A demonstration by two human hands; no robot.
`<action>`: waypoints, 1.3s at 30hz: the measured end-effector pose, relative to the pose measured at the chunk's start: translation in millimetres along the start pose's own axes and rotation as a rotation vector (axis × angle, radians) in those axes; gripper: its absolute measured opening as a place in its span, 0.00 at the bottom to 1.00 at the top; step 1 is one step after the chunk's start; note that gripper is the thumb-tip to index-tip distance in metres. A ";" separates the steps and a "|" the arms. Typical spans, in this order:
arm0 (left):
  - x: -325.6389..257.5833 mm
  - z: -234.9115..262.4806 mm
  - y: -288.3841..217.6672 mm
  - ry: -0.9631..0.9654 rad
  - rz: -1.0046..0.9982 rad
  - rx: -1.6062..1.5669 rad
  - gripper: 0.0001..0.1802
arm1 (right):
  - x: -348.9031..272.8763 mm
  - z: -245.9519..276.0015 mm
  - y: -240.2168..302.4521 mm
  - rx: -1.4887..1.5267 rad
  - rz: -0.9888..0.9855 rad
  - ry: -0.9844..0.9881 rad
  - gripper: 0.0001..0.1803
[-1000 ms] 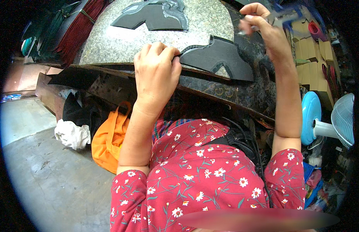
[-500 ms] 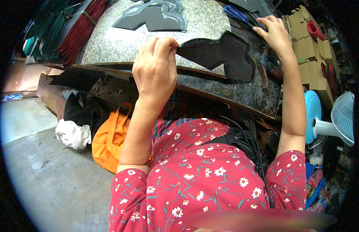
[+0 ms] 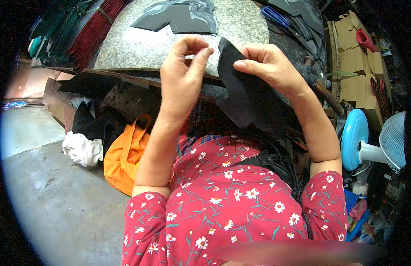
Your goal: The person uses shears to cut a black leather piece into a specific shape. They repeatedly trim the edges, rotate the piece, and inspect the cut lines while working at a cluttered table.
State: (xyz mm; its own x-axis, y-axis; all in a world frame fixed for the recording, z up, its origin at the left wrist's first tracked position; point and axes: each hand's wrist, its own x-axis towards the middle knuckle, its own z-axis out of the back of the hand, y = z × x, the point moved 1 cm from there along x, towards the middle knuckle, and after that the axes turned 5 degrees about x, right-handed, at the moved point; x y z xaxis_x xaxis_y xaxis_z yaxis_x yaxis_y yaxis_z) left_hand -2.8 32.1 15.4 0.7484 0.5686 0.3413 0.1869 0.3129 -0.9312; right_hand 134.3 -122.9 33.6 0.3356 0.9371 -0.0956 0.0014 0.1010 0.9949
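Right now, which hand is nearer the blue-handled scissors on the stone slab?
Right. The right hand holds the dark cut piece just below the scissors; the left hand sits further left, beside the piece's upper edge.

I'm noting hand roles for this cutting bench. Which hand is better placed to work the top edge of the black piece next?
Probably the left hand: its fingertips are pinched and free right beside the top edge of the black piece, while the right hand already grips that piece.
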 end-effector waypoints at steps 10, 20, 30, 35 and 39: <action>-7.0 -6.8 -2.2 -0.005 -0.137 0.174 0.07 | -1.0 -3.7 -4.0 -0.001 0.059 -0.054 0.12; 1.1 -9.8 2.5 0.140 0.161 -0.127 0.07 | -1.3 -1.7 -5.4 -0.017 0.098 -0.034 0.13; 3.0 -9.4 -0.5 0.088 -0.002 0.052 0.08 | 2.8 -2.5 -15.1 0.027 0.220 -0.020 0.11; 5.2 -8.7 -4.9 0.097 0.010 0.070 0.08 | 4.2 0.0 -14.7 -0.059 0.116 0.012 0.10; 8.8 -10.7 -1.5 0.123 0.042 -0.009 0.07 | 3.9 4.5 -13.0 -0.191 0.069 0.067 0.10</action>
State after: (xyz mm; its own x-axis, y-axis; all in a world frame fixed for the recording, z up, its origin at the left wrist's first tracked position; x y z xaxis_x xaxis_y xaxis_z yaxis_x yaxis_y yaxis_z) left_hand 10.3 28.5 18.5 0.8280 0.4834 0.2842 0.1589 0.2838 -0.9456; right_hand 139.8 -122.0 20.4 0.2649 0.9636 -0.0359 -0.2005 0.0915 0.9754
